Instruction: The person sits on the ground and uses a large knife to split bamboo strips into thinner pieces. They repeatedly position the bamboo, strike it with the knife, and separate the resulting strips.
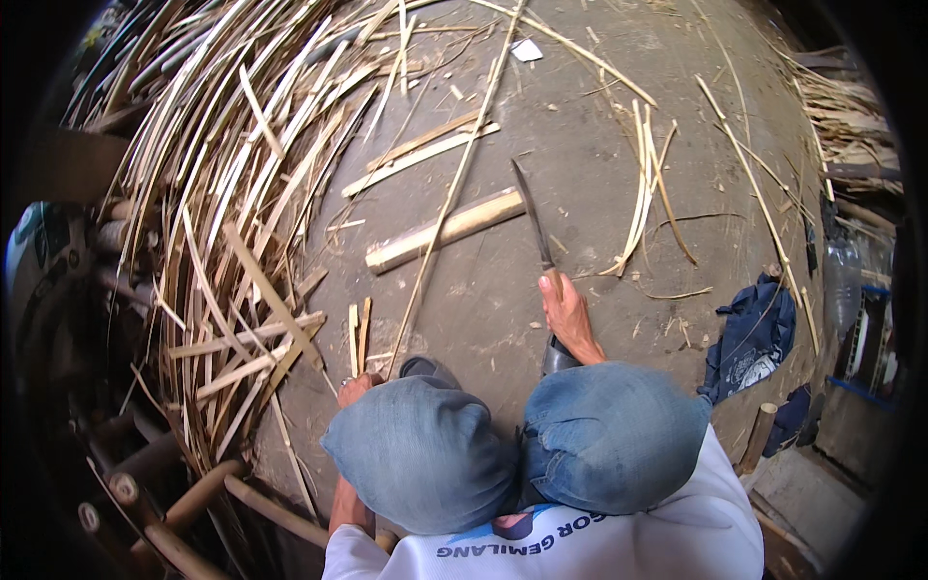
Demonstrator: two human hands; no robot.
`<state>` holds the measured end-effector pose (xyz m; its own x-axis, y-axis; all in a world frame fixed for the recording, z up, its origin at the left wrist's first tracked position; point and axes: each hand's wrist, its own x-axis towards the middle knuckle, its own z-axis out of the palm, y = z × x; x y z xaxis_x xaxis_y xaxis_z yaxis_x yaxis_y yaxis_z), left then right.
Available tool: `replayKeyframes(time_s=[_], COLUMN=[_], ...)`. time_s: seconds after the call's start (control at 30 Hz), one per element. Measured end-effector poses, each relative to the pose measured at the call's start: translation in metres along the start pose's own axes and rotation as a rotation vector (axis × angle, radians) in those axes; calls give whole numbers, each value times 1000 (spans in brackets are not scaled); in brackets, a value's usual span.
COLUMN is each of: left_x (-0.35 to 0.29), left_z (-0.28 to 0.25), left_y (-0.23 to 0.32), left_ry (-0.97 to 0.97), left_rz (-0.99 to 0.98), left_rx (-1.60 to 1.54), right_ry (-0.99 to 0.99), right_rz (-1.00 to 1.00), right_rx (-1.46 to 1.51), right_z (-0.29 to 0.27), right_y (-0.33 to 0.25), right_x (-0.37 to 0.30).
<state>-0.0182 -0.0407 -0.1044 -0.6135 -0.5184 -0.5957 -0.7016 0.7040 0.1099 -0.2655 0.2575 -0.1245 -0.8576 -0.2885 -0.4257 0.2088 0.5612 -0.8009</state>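
Observation:
My right hand (568,314) is closed round the handle of a long knife (531,213), a sickle-like blade with a slight curve that points away from me. Its blade passes by the end of a split bamboo piece (449,230) lying on the floor. Beside my left knee, my left hand (360,388) is closed and partly hidden by the knee. A long thin bamboo strip (454,184) runs from it away across the bamboo piece. Two short strips (359,336) stand out just beyond the same hand.
A large heap of bamboo strips (222,193) fills the left side. Flat slats (425,155) and thin curved strips (642,188) lie on the floor (590,116). Dark blue cloth (749,333) and a plastic bottle (843,280) are at right. Bamboo poles (198,495) lie lower left.

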Motion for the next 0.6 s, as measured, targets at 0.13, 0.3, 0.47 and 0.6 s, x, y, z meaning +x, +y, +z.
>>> replayKeyframes(time_s=[0.13, 0.3, 0.47, 0.6], left_x=[-20, 54, 60, 38], left_z=[-1, 8, 20, 26], left_y=[2, 67, 74, 68], left_ry=[162, 488, 323, 389], left_rz=[40, 284, 210, 211], left_rx=[-46, -298, -299, -352], right_ry=[-155, -158, -194, -211], right_rz=[-40, -99, -157, -176], right_rx=[-128, -112, -160, -174], right_z=[30, 51, 48, 53], right_y=[-18, -30, -36, -34], right_x=[17, 17, 9, 10])
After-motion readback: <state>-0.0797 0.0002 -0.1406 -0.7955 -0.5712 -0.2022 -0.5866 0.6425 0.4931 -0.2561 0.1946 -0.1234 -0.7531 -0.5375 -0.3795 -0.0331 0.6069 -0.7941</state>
